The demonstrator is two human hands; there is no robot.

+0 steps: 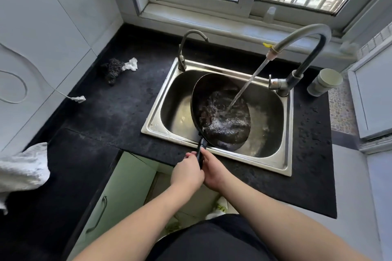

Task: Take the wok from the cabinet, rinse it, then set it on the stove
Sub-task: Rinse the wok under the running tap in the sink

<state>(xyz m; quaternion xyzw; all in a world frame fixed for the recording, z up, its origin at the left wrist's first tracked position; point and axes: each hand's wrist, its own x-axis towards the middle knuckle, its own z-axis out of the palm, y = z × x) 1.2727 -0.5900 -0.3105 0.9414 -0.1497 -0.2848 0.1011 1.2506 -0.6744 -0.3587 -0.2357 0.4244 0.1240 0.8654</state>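
A dark wok (220,110) is held tilted inside the steel sink (273,99), its black handle pointing toward me over the sink's front rim. Water streams from the tall curved faucet (305,57) into the wok and splashes in its bowl. My left hand (186,171) and my right hand (212,169) both grip the wok handle, side by side, just in front of the sink. The stove is not in view.
A black counter (106,112) surrounds the sink. On it lie a steel scrubber (112,68) with a white rag at back left, a white towel (21,167) at far left, and a pale cup (324,81) at right. A green cabinet door (118,193) stands open below. A smaller second tap (186,48) rises behind the sink.
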